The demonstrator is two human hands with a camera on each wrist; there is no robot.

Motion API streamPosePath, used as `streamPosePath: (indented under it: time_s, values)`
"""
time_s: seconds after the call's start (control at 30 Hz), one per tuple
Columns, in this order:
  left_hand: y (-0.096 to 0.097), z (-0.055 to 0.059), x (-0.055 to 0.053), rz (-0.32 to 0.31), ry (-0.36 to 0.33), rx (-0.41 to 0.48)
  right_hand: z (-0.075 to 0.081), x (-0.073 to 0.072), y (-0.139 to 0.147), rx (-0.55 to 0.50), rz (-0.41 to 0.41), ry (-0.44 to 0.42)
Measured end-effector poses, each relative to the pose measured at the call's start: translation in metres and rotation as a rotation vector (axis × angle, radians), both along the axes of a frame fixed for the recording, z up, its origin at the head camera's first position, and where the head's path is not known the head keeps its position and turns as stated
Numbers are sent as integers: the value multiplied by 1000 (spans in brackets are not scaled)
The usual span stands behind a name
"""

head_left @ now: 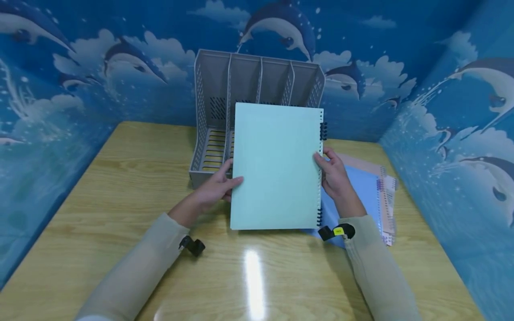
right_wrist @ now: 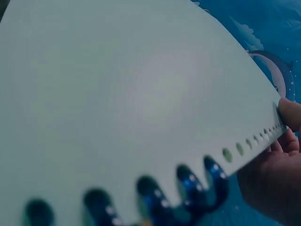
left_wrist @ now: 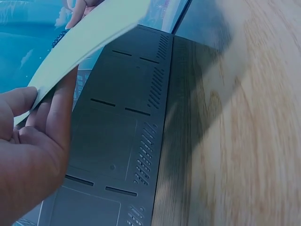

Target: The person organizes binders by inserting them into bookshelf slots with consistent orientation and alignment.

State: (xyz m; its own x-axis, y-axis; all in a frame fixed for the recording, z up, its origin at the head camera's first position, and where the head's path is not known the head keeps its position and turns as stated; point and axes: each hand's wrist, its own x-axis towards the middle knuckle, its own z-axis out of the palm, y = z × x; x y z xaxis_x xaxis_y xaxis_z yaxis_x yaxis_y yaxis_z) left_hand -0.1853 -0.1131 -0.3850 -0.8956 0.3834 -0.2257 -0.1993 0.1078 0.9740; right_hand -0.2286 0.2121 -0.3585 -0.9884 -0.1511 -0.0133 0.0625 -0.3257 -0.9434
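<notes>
You are gripping the green book (head_left: 277,165) with both hands: your left hand (head_left: 217,185) is pinching one long edge, and your right hand (head_left: 335,174) is pinching the edge with holes. By the look of it, you are only partway: this book is being held up off the surface (head_left: 217,290), with others lying in a pile (head_left: 369,209) on the right. It is not sitting in the rack (head_left: 245,76); it is hanging in front, hiding the low parts of most slots (head_left: 213,111).

Counting from near to far, two sleeves (head_left: 128,267) are showing, each with one black cam (head_left: 194,246). Two hands are holding one green book. In the pile, one blue book (head_left: 363,183) is lying on top, one pink book (head_left: 361,164) is peeking out, and at least one whitish thing (head_left: 390,187) is poking out too; the pile is hiding the full count. One rack is standing behind, showing four slots. Many dolphins (head_left: 297,22) are jumping on the wall (head_left: 160,102).
</notes>
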Motion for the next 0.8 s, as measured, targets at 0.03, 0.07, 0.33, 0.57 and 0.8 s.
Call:
streamPosePath:
  time_s: [0.03,0.07,0.33,0.57,0.8]
  values:
    - [0,0,0,-1,4,6,0,0,0,0,12,-1]
    - [-1,0,0,-5,9,14,0,1,1,4,26,-3]
    - [-3,-2,-2,-29,43,42,0,5,3,133,129,2]
    - [-3,-1,-1,-1,45,16,0,6,4,181,186,23]
    - [-5,-1,0,5,47,-8,0,5,7,209,228,45]
